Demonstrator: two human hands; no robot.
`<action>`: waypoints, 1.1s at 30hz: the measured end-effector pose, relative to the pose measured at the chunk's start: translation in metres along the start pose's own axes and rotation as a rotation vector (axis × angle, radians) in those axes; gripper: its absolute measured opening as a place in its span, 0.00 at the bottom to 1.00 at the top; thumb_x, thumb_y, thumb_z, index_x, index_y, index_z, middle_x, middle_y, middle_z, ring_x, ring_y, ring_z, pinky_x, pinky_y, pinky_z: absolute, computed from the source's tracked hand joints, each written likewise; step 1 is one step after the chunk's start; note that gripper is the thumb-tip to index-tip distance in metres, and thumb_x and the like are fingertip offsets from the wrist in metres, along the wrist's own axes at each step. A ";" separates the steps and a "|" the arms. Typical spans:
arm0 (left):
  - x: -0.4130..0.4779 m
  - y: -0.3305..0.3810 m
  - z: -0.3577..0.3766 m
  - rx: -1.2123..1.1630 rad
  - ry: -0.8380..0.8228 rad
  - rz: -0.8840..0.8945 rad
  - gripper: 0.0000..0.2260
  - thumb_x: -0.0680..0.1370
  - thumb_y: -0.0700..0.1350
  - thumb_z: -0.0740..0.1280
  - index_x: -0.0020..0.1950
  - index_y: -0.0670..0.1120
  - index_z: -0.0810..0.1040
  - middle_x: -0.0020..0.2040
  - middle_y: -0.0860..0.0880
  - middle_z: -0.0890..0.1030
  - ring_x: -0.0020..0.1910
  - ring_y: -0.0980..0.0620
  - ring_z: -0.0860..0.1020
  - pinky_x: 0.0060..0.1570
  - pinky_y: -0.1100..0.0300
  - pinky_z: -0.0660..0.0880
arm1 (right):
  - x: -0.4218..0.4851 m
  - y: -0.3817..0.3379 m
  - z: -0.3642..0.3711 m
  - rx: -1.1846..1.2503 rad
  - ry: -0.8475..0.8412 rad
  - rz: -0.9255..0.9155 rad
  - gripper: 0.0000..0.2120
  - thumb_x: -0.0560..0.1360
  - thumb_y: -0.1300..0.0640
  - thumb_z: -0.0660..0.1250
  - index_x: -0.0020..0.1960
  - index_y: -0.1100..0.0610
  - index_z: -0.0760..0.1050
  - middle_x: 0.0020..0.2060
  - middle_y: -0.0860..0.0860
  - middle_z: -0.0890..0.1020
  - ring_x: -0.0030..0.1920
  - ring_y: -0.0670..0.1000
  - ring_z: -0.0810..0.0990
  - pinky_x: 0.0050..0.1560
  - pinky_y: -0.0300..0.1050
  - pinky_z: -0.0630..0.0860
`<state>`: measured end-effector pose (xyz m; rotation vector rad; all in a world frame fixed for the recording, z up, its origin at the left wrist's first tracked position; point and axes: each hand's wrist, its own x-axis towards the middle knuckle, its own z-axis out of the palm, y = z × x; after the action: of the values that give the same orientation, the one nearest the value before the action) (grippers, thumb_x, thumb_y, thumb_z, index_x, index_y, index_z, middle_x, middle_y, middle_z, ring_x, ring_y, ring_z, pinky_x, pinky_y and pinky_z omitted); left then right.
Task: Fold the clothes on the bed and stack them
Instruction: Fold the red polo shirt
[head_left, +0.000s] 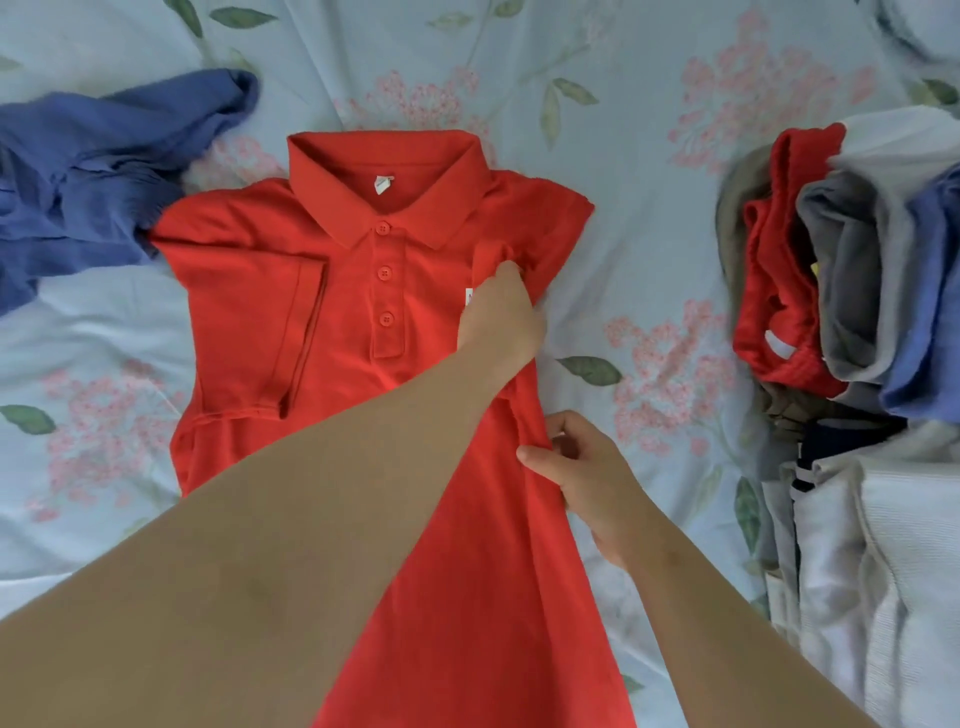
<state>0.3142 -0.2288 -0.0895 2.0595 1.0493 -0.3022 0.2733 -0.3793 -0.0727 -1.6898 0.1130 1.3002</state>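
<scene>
Pale-blue bedsheet (649, 104) printed with pink blossoms and green leaves fills the view; on it lie one red polo shirt (363, 312), one crumpled blue garment (104, 171) and one heap of clothes (857, 312). One shirt lies front up at the centre, collar away from the person, with three red buttons (384, 273) down its placket; the blue garment touches its shoulder at the far left; the heap sits well apart at the right edge. Left hand (501, 317) reaches across the shirt, fingers pinching the sleeve fabric; right hand (582, 467) is curled round the shirt's side edge lower down. Its neck label and a white chest patch are too small or hidden to read.
</scene>
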 end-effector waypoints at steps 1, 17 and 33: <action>-0.002 -0.006 -0.013 -0.172 0.008 -0.021 0.17 0.75 0.36 0.61 0.64 0.44 0.70 0.53 0.44 0.78 0.53 0.42 0.77 0.47 0.58 0.72 | -0.002 -0.002 0.009 -0.022 -0.038 -0.029 0.05 0.73 0.62 0.68 0.44 0.53 0.74 0.35 0.50 0.72 0.38 0.49 0.72 0.38 0.39 0.68; -0.004 -0.222 -0.182 -0.855 0.007 -0.240 0.28 0.63 0.35 0.59 0.62 0.49 0.71 0.51 0.49 0.80 0.45 0.49 0.78 0.47 0.54 0.76 | -0.006 0.010 0.197 -0.572 -0.314 -0.083 0.16 0.72 0.58 0.66 0.58 0.46 0.72 0.38 0.43 0.75 0.39 0.43 0.75 0.46 0.38 0.72; -0.106 -0.251 -0.131 -0.539 0.084 -0.285 0.29 0.73 0.32 0.62 0.71 0.50 0.62 0.53 0.49 0.75 0.46 0.47 0.76 0.47 0.51 0.78 | -0.077 0.047 0.226 -0.854 -0.209 0.126 0.13 0.77 0.49 0.60 0.37 0.55 0.67 0.40 0.54 0.76 0.45 0.53 0.76 0.47 0.45 0.70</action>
<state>0.0379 -0.1065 -0.0838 1.4536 1.3124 -0.0605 0.0559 -0.2770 -0.0336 -2.2436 -0.5405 1.7532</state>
